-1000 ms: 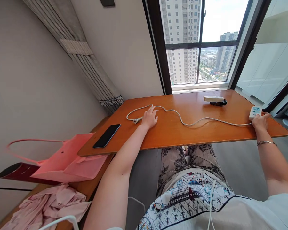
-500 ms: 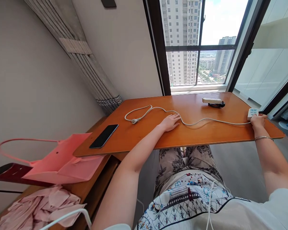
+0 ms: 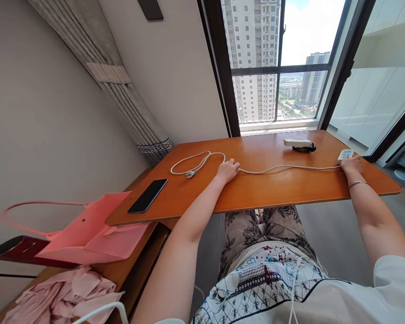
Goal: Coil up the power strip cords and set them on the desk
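A white power strip (image 3: 344, 155) lies near the right end of the orange-brown table (image 3: 276, 191), its socket face up. My right hand (image 3: 353, 167) grips its near end. From it a white power cord (image 3: 290, 167) runs left across the table to my left hand (image 3: 228, 171), whose fingers are closed on the cord near the middle. Beyond that hand the cord bends into a loop, which ends in a white plug (image 3: 190, 173) lying on the tabletop.
A black phone (image 3: 147, 196) lies at the table's left. Another white strip-shaped device with a black cord (image 3: 299, 143) rests near the back edge. Left of the table are a pink bag (image 3: 94, 234) and crumpled pink cloth (image 3: 64, 292). A window (image 3: 280, 67) stands behind.
My left hand has slid left along the cord and closed on it, and the cord between my hands is straighter. My right hand and the power strip have shifted slightly left.
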Demonstrator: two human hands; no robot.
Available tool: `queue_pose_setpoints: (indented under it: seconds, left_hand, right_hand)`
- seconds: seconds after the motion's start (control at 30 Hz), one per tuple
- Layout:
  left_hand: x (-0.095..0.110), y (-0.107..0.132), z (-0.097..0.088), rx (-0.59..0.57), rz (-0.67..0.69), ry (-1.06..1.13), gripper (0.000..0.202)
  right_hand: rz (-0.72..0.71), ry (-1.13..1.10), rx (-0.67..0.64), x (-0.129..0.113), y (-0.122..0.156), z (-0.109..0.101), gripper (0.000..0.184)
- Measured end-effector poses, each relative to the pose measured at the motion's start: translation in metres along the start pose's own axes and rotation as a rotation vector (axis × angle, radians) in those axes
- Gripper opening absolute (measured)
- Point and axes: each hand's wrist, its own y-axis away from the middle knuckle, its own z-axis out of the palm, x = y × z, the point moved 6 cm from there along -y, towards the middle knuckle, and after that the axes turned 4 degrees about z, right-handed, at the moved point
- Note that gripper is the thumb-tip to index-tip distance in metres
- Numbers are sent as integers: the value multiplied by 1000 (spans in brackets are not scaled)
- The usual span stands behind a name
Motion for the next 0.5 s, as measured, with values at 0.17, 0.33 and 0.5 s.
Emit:
queue_pose_setpoints:
  seconds: [0.17,0.33,0.5]
  left_hand:
    - [-12,7,5,9,-98,78,33]
    - [-11,6,8,52,-40,138,37]
    - [-3,4,6,132,13,229,47]
  right_hand:
    - [185,-34,61,-1,6,4,57]
    - [-140,-54,77,-46,9,10,56]
    - [-288,-155,-209,-98,17,39,82]
